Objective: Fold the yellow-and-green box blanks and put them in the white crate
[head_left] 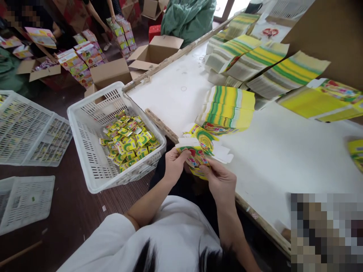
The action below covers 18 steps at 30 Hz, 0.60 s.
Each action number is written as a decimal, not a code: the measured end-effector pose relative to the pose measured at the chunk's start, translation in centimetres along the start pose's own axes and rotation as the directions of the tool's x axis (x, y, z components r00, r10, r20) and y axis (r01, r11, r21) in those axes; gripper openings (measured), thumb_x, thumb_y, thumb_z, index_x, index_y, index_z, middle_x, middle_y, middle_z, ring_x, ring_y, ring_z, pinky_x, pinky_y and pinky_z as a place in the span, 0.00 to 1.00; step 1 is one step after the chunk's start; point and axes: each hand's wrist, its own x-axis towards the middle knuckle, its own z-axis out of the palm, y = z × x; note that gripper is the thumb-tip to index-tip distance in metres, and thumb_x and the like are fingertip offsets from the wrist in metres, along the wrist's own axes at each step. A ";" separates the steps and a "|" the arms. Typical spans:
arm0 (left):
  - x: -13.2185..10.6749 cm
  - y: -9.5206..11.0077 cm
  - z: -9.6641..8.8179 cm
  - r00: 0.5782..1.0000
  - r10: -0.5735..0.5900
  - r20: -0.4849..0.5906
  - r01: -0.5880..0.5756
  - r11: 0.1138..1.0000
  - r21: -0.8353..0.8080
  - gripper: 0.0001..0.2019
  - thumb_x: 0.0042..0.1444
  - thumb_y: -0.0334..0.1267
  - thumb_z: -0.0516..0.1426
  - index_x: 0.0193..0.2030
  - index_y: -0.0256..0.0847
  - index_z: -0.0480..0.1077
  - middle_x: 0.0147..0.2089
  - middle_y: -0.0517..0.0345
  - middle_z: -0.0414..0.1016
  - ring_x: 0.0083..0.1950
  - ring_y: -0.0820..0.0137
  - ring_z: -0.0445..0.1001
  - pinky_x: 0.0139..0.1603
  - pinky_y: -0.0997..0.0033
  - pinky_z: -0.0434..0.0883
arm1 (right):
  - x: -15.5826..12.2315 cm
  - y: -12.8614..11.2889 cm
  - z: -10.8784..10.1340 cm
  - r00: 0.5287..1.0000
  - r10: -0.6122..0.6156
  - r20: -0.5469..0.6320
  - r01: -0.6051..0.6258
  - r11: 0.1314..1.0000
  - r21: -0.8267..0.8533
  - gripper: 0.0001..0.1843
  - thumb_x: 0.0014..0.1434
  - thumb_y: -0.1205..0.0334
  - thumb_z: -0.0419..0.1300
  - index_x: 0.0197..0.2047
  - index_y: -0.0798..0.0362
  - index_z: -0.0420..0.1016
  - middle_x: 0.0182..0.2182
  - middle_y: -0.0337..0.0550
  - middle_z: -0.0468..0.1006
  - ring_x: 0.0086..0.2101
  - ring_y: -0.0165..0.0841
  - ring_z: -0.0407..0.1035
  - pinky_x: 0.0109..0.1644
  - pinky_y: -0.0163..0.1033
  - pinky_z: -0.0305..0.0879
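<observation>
Both my hands grip one small printed carton, yellow and green with red pictures, over the table's near edge. Its white end flaps stick out at the top. My left hand pinches the left side, thumb on the printed face. On the right side, the thumb and fingers of my right hand close round the lower part. Just beyond lies another printed carton piece with white flaps on the table. Behind that stands a stack of flat cartons in yellow and green.
A white plastic basket of small yellow-green packets stands at my left. More flat carton stacks and red-handled scissors lie at the back. Open cardboard boxes and two people handling stacked cartons are beyond.
</observation>
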 end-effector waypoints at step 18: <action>-0.4 3.1 -0.4 0.852 -0.002 0.524 -0.447 0.520 0.728 0.32 0.45 0.37 0.68 0.58 0.45 0.67 0.51 0.49 0.74 0.53 0.52 0.74 0.56 0.54 0.71 | -0.3 -0.7 -2.3 0.917 -0.389 -0.086 0.331 0.866 -0.375 0.31 0.60 0.60 0.65 0.65 0.41 0.67 0.69 0.47 0.62 0.68 0.48 0.55 0.70 0.63 0.53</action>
